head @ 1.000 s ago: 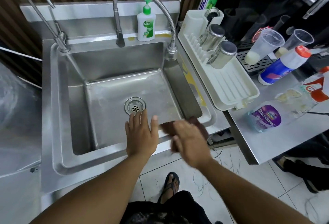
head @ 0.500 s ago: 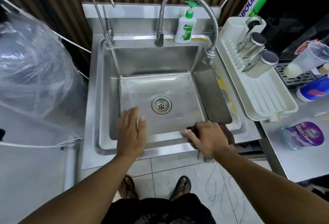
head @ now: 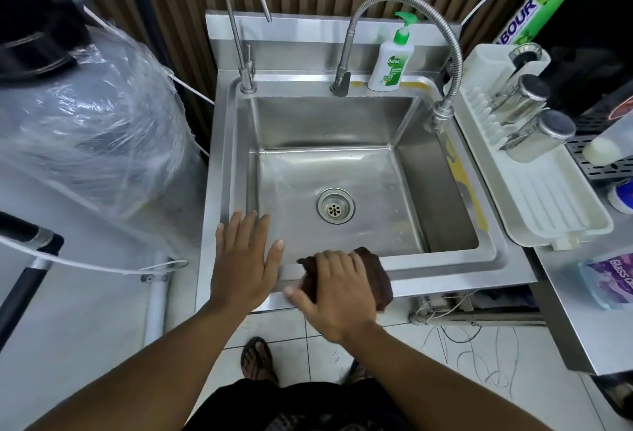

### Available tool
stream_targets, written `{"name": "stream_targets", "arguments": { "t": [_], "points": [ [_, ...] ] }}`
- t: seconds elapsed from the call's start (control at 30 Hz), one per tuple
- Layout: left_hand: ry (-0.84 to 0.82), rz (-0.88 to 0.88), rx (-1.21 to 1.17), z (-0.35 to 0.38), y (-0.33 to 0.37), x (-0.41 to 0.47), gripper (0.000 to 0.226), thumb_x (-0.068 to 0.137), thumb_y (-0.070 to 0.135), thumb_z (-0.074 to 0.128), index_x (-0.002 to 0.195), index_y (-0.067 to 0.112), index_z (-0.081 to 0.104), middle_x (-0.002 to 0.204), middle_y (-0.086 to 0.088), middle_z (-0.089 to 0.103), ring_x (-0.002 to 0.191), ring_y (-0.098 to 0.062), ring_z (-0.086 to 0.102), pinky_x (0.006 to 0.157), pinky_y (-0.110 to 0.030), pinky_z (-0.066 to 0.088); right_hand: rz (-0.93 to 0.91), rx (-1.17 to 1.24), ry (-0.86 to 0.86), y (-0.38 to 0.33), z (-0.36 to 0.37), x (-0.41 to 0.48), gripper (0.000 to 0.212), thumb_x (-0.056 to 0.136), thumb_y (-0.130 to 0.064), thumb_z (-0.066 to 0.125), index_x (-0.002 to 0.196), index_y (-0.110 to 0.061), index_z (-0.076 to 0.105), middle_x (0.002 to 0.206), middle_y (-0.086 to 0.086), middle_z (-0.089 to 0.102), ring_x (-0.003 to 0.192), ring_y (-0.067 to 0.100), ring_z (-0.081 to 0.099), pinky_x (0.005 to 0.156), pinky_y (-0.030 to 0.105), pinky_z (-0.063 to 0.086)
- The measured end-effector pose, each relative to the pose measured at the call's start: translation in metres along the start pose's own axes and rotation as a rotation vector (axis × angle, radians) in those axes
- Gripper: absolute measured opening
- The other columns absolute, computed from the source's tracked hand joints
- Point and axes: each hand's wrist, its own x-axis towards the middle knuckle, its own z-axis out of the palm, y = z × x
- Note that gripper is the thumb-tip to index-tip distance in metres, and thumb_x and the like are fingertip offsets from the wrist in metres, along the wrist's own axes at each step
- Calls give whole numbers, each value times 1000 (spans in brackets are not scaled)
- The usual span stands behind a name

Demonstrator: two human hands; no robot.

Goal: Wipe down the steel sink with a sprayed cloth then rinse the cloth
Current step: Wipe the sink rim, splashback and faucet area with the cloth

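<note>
The steel sink (head: 442,264) fills the middle of the view, with a round drain (head: 335,206) in its basin. A dark brown cloth (head: 378,276) lies on the sink's front rim, right of centre. My right hand (head: 337,290) lies on top of the cloth, fingers bent over its far edge and thumb stretched out to the left. My left hand (head: 243,261) rests flat on the front left rim with straight, spread fingers and holds nothing. A flexible steel tap (head: 442,112) hangs over the basin's right back corner.
A thin gooseneck tap (head: 245,64) and a soap pump bottle (head: 390,60) stand on the back ledge. A white dish rack (head: 548,211) with two steel cups sits to the right, beside a glass-cleaner pack (head: 613,281). A plastic-wrapped bulk (head: 89,132) stands left.
My right hand has slid the cloth leftward along the front rim, closer to my left hand. The view has swung left, so the sink now sits centred. My left hand stays on the rim.
</note>
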Motion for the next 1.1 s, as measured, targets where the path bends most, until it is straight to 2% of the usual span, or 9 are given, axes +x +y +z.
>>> {"name": "stream_targets", "arguments": {
  "t": [0.1,0.2,0.3,0.4,0.5,0.67,0.93,1.0,1.1],
  "points": [
    [21,-29,-49,1,-3,2,71,103,58,8,147,13,42,152,-10,42,148,-33,24,120,-58,18,-90,52,-65,-35,8,-7,95,93,-79,18,147,-5,43,152,14,44,145,31,31,121,48,12],
    [39,-49,-151,2,-3,2,75,101,61,6,149,15,39,156,-8,39,151,-28,19,122,-55,14,-240,203,-128,-53,9,-12,82,100,-67,17,160,-12,16,167,7,18,155,20,5,123,47,8],
    [94,-35,-220,-3,0,0,72,102,59,11,147,11,42,154,-9,41,149,-28,23,122,-55,15,-181,480,-19,-36,-5,-12,65,101,-44,33,156,-10,26,159,6,31,149,21,23,119,45,22],
    [122,150,-163,-7,22,-7,55,103,46,34,135,6,53,139,-10,53,135,-31,44,117,-55,27,41,414,181,14,-17,-7,55,98,-33,38,148,-9,39,153,8,42,145,27,31,120,44,24],
    [-11,340,-20,10,56,-23,46,100,42,43,122,6,62,117,-8,63,107,-31,59,102,-47,43,187,212,122,65,-18,-5,58,97,-40,30,142,-8,48,145,10,52,140,32,39,118,49,26],
    [-260,209,203,29,84,-14,63,100,57,23,120,9,60,111,-9,66,102,-30,58,104,-45,40,160,-41,38,93,-3,-5,66,98,-53,22,130,-11,62,133,5,63,131,28,49,111,50,28],
    [-496,242,171,-4,46,13,70,89,83,19,88,19,48,83,2,55,81,-21,55,67,-36,37,160,-75,47,93,-4,-5,67,98,-55,19,129,-16,64,131,2,64,129,26,51,112,52,29],
    [-455,299,209,-12,26,3,69,91,81,22,97,18,50,91,2,57,87,-21,56,74,-37,41,163,-80,55,94,-1,-4,65,99,-56,21,127,-18,65,129,0,65,127,26,52,112,53,31],
    [-362,411,246,-18,2,-22,81,95,77,22,136,12,49,131,-4,58,117,-22,53,107,-40,38,163,-92,69,95,3,-5,59,99,-54,26,123,-18,67,126,0,66,126,26,53,110,53,32]
  ]
}}
